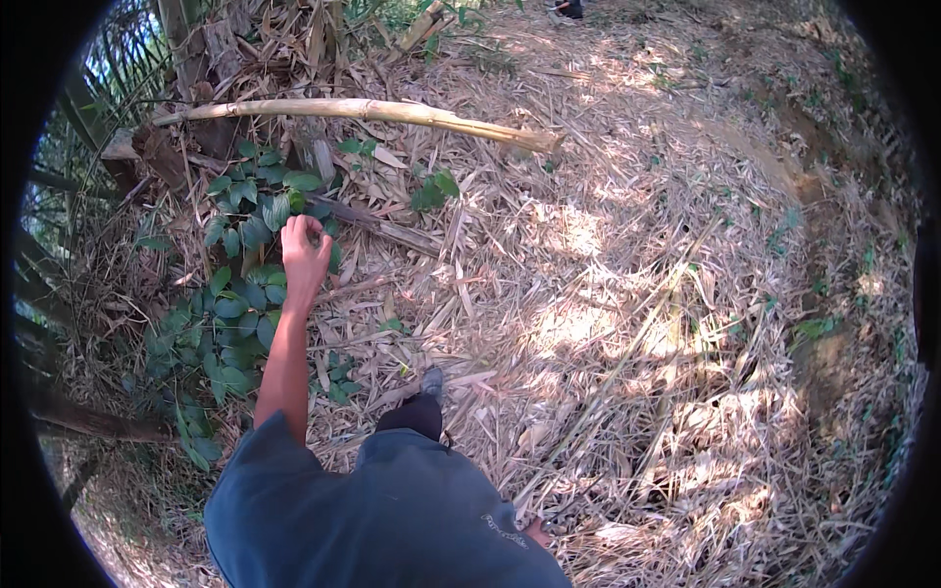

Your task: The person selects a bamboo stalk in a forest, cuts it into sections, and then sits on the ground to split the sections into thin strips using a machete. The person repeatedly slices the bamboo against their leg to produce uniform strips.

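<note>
My left hand point(306, 245) reaches forward at the end of a bare arm, with its fingers curled in toward the thumb. It is right at the upper part of a leafy green plant point(253, 231); whether a leaf or stem is between the fingertips is too small to make out. More broad dark-green leaves point(231, 355) spread below and left of the wrist. Only a bit of my right hand point(537, 532) shows low beside my dark shirt point(392, 510), its fingers hidden.
A long pale bamboo pole point(368, 110) lies across the far left, beyond the plant. Bamboo stems point(181, 39) stand at the upper left. Dry leaves and stalks point(627, 323) cover the ground. My shoe point(432, 380) rests on them. Another person's foot point(567, 9) shows far ahead.
</note>
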A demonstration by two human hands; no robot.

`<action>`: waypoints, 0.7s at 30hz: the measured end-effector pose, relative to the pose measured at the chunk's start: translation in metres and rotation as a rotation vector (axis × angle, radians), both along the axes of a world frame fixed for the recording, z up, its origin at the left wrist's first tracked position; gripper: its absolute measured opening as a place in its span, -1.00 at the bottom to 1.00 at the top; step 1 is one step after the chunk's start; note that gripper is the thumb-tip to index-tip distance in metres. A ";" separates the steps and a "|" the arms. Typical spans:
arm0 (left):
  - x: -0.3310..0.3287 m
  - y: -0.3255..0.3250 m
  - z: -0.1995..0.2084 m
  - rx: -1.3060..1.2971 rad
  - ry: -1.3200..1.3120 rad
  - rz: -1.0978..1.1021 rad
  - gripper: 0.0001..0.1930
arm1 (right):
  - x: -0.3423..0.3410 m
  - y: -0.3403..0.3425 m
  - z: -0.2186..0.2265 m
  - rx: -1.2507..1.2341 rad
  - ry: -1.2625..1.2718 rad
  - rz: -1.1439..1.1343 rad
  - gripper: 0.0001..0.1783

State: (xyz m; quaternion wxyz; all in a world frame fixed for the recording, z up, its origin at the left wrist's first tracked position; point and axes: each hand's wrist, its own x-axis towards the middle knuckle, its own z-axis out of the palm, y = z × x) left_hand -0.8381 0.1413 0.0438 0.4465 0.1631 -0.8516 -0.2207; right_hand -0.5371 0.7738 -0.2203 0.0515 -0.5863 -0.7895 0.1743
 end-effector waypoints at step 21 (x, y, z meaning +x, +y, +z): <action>-0.298 -0.039 0.103 -0.503 -0.410 -0.039 -0.59 | -0.589 0.033 0.027 -0.095 -0.064 1.014 -0.37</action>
